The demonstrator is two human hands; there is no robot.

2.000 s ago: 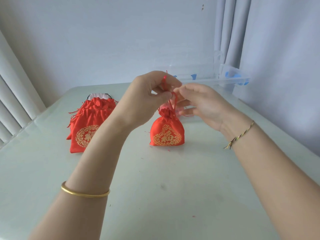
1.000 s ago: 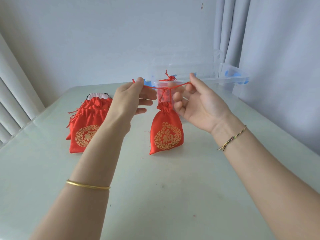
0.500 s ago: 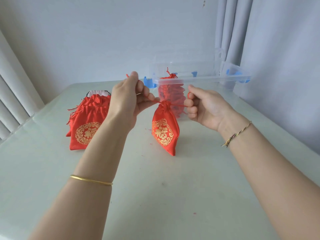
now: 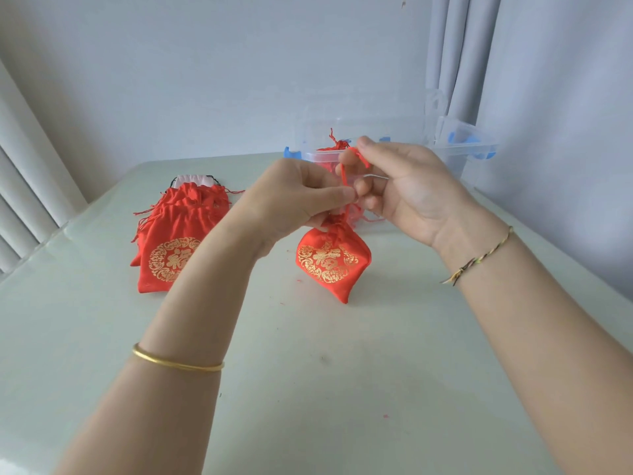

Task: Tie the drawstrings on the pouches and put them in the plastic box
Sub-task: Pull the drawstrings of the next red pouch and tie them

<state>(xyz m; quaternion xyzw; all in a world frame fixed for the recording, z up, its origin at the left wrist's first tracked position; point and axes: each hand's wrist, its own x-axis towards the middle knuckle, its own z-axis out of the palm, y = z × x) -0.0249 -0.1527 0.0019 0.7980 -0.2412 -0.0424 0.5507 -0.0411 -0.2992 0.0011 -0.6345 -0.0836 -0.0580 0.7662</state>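
A red pouch (image 4: 330, 260) with gold print hangs tilted just above the pale table, its neck cinched. My left hand (image 4: 294, 200) pinches its red drawstring (image 4: 343, 176) right above the neck. My right hand (image 4: 407, 186) pinches the upper end of the same string between thumb and forefinger, close beside the left. Behind them stands the clear plastic box (image 4: 448, 159) with blue latches; red pouches show through its wall. A pile of untied red pouches (image 4: 178, 241) lies at the left on the table.
A white pouch with a black cord (image 4: 195, 180) peeks out behind the red pile. A curtain (image 4: 548, 114) hangs at the right behind the box, and window blinds (image 4: 20, 186) are at the left edge. The table (image 4: 325, 389) reaches toward me.
The hands, which were pulling the strings apart sideways, have come together above the pouch neck. The right hand has risen with a string end, and the pouch has swung to face me.
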